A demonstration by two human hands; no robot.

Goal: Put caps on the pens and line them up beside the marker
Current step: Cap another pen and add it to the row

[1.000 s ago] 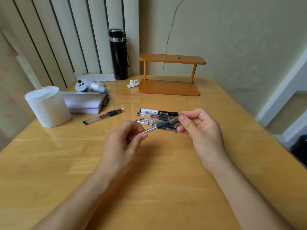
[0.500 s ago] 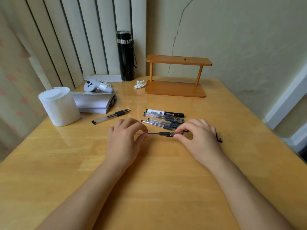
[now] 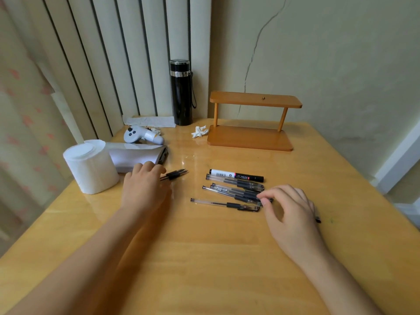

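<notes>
The white-and-black marker (image 3: 236,175) lies across the table's middle. Several capped clear pens (image 3: 236,186) lie in a loose row just in front of it, and one more capped pen (image 3: 225,203) lies nearest me. My right hand (image 3: 288,214) rests at the row's right end, thumb and forefinger pinched at the cap end of a pen. A black cap (image 3: 318,218) pokes out from behind that hand. My left hand (image 3: 143,187) lies over the rear ends of two uncapped pens (image 3: 176,174), fingers curled; the grip is hidden.
A white paper roll (image 3: 91,165) and a stack of white sheets (image 3: 136,155) sit at the left, with a grey controller (image 3: 142,136) behind. A black flask (image 3: 181,92), a crumpled tissue (image 3: 199,132) and a wooden stand (image 3: 250,137) stand at the back.
The pen held in both hands has been laid on the table in front of the row. My left hand let go and moved left onto the uncapped pens. My right hand stayed at the cap ends.
</notes>
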